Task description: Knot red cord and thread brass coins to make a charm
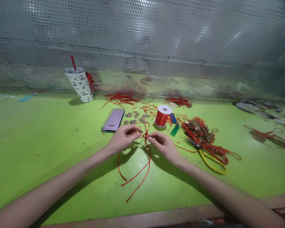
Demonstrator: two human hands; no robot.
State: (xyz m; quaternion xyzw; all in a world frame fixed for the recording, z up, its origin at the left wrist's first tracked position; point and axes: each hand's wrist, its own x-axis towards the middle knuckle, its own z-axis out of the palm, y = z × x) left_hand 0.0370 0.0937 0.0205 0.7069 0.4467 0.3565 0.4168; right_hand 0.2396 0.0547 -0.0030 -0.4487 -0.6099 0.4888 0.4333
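Observation:
A knotted red cord (146, 136) is held up between my two hands, a small loop standing at its top and several loose ends hanging down toward the table. My left hand (126, 135) pinches the cord at the left of the knot, thumb and forefinger closed. From the right, my right hand (161, 142) pinches it close beside the knot. Just beyond my hands lie several round metal coins (133, 121). A spool of red cord (162, 117) stands upright behind my right hand.
Yellow-and-red-handled scissors (210, 156) lie at the right, by a heap of corded coins (199, 130). Nearby are a green lighter (175, 129) and a blue lighter (173, 118). A phone (114, 120) and a patterned tumbler (80, 85) stand left of centre. Red scraps (123, 98) lie behind.

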